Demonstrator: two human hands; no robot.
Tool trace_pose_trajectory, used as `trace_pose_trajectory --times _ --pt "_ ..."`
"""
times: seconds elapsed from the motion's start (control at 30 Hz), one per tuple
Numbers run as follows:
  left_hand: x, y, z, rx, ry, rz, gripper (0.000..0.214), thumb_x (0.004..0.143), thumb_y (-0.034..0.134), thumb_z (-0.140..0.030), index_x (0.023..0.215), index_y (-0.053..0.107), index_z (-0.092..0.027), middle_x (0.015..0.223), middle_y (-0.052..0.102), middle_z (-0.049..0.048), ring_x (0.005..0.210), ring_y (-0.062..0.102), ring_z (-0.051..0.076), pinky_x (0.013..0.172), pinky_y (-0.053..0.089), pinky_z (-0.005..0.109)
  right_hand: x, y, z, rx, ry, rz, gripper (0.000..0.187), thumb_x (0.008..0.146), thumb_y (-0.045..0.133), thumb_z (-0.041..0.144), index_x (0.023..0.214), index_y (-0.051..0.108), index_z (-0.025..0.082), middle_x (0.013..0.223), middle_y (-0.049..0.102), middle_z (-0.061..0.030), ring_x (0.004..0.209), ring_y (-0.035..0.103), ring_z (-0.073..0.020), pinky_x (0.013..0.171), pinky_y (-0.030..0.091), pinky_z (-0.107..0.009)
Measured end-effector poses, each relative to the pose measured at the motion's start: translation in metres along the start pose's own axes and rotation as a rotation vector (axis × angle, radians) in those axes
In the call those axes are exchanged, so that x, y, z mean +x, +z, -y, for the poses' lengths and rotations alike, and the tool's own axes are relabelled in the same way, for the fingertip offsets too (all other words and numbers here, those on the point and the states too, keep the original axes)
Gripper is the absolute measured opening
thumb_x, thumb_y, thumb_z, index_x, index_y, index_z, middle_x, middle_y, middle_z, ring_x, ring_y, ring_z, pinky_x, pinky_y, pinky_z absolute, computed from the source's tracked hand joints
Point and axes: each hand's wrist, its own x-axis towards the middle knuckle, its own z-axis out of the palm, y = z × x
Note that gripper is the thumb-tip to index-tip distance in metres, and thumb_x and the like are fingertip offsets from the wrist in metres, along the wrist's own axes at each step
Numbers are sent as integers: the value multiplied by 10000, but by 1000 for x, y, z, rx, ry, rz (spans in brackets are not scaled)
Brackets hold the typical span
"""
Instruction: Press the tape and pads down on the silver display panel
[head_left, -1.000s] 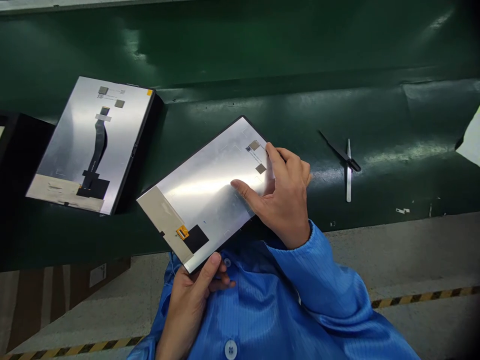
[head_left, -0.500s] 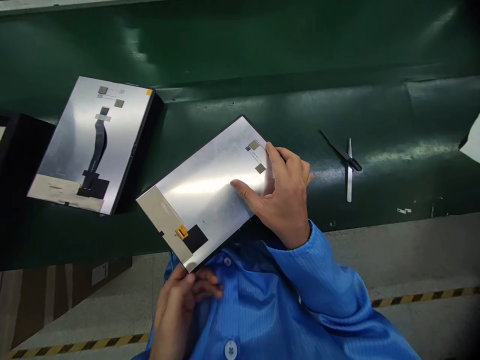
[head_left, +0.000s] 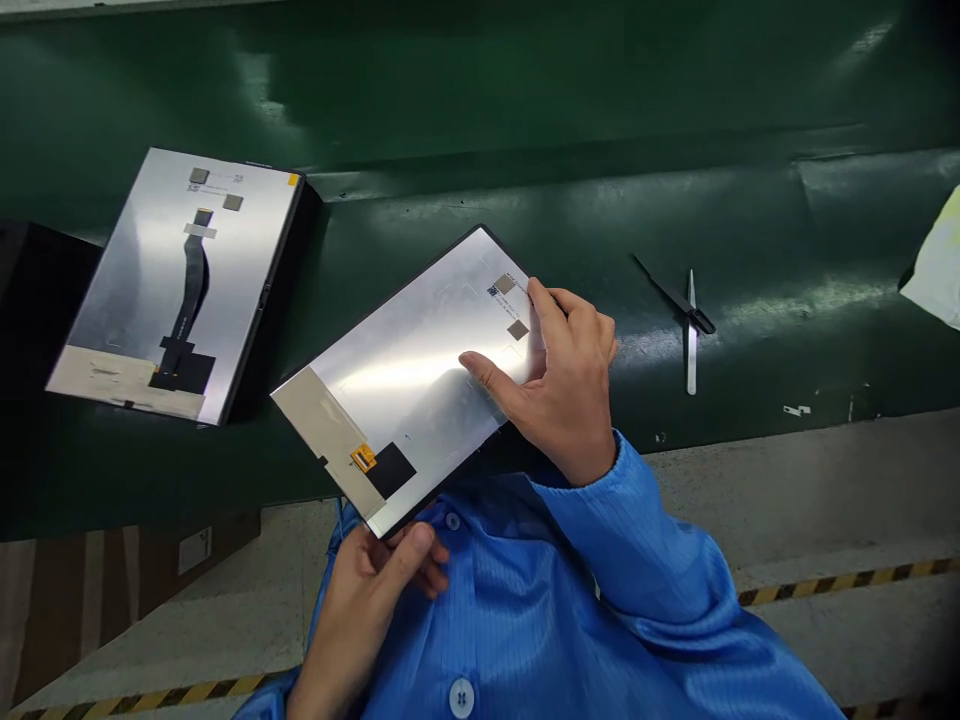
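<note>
At the front edge of the glossy dark green surface, the main risk lies with the rectangular silver-backed display panel in your hands. It sits tilted, with its lower corner out past the edge and above your blue striped smock, so little beneath it seems to bear its weight. If your right hand loosens or your left hand slips from the lower edge, the panel could tip, strike the edge of the surface or drop. Hard pressure from your thumb might also crease the thin-looking metallic back. Your right fingers are spread across the upper corner, seemingly clamped on the panel with the thumb on its silver face. Your left fingers are curled at the lower edge, but this view does not show whether they grip it. The panel has a black rim, a beige strip along one short end, a small orange tab beside a black patch, and two grey square pads near a tiny QR code. Swinging it left could bring it against the second silver-backed panel.
</note>
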Motion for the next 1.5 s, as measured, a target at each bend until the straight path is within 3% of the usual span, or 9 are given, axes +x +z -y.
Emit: trace_pose_trajectory --times 0.2,0.33,0.5,0.57,0.67,0.8,0.97,1.1,1.5 --pt "9 17 -10 -80 -47 -89 467 781 821 -589 859 675 -152 664 695 37 541 653 172 553 522 275 0 -1 -1 -19 -8 0 878 829 718 723 1482 554 160 1396 589 -153 1277 514 -327 1093 431 -491" --pt "2 21 -14 -197 -97 -68 433 857 743 -585 812 631 -169 656 674 26 536 629 170 575 534 302 0 0 -1 -20 -21 -3 889 828 718 725 1476 559 138 1389 592 -156 1269 521 -321 1096 428 -495" --pt "-13 -5 7 -248 -102 -124 422 821 764 -542 985 645 -171 657 682 28 525 613 197 599 556 348 0 1 -2 -1 -17 -5 867 842 700 730 1473 557 153 1390 589 -158 1272 518 -324 1087 433 -506" --pt "-19 -19 20 -306 -93 -229 477 817 729 -554 1117 630 -197 676 694 19 551 625 228 636 584 405 0 1 -1 0 -12 -10 879 834 712 728 1473 561 144 1389 587 -161 1271 516 -326 1090 432 -507" --pt "-25 -31 31 -210 -80 -412 467 814 729 -597 1052 670 -200 614 658 1 535 591 193 630 577 350 -1 1 0 -3 -10 -10 896 828 719 728 1477 562 129 1395 584 -163 1273 512 -327 1092 432 -505" --pt "-25 -21 21 66 -40 -237 511 816 716 -687 852 708 -177 562 643 39 551 615 185 631 564 302 -1 1 0 -6 -7 -11 893 828 724 721 1478 563 130 1397 583 -161 1274 512 -327 1093 432 -505" --pt "-12 -1 2 8 74 -112 484 793 782 -616 970 703 -173 790 748 88 623 684 218 616 590 334 -1 0 0 -6 0 -4 878 835 708 727 1482 555 153 1401 580 -159 1280 510 -329 1086 436 -512" --pt "0 0 1 -52 38 -112 473 785 802 -594 890 703 -143 832 758 123 646 698 231 613 602 352 0 0 1 -9 -4 -11 879 832 718 719 1478 564 145 1395 586 -161 1279 513 -329 1090 436 -508" --pt "-1 9 2 -199 6 -137 387 864 769 -502 1008 647 -164 877 757 88 693 693 222 640 600 361 0 0 -1 -7 -21 -17 867 842 700 730 1473 559 152 1386 592 -154 1268 523 -319 1088 438 -504"
